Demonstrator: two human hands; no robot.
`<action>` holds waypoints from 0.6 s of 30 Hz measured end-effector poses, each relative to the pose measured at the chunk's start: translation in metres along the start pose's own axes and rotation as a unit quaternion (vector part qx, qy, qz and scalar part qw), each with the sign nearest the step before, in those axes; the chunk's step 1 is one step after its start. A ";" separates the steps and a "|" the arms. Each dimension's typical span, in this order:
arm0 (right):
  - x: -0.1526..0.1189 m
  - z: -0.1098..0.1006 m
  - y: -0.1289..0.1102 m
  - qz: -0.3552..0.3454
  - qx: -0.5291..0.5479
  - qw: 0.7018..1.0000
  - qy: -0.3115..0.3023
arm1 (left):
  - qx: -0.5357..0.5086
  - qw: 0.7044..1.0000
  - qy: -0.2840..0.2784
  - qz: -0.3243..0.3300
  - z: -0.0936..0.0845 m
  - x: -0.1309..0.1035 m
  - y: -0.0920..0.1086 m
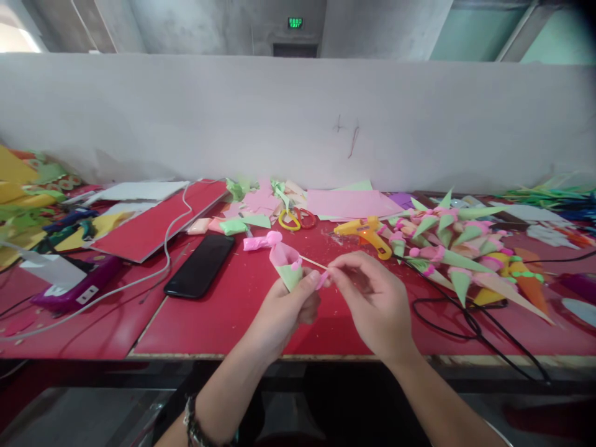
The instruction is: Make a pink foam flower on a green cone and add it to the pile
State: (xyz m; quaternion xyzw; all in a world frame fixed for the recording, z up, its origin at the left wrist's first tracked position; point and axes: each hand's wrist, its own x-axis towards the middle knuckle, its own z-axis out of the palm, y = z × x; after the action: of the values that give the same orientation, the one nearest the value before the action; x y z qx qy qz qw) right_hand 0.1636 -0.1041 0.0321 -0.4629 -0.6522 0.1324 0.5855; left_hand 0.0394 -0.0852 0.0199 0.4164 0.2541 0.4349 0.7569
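Observation:
My left hand is closed round a small cone of pink and green paper, its wide end tilted up and away from me. Bits of pink clay sit along the cone's rim. Between the fingertips of my right hand is a thin wooden stick, whose far end reaches the cone's edge. A pink piece shows between my two hands; which hand has hold of it I cannot tell. Just beyond the cone lies a lump of pink clay with a pink packet.
A yellow glue gun and a heap of paper cones lie to the right, with a black cable. Left are a phone, a red board and a purple power strip. Scissors and pink paper lie behind.

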 end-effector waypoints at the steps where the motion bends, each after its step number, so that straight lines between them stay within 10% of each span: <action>1: 0.000 0.000 0.001 0.023 0.014 1.000 0.013 | -0.002 1.000 -0.012 -0.007 0.000 0.000 -0.001; 18: 0.005 -0.001 0.002 0.132 0.129 0.983 -0.014 | -0.024 0.998 0.045 -0.021 0.003 0.001 -0.001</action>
State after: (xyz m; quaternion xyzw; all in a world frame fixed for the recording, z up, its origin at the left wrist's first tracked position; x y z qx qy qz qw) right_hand 0.1656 -0.0999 0.0341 -0.4635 -0.5714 0.2980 0.6082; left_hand 0.0423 -0.0852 0.0208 0.3723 0.2860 0.4435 0.7635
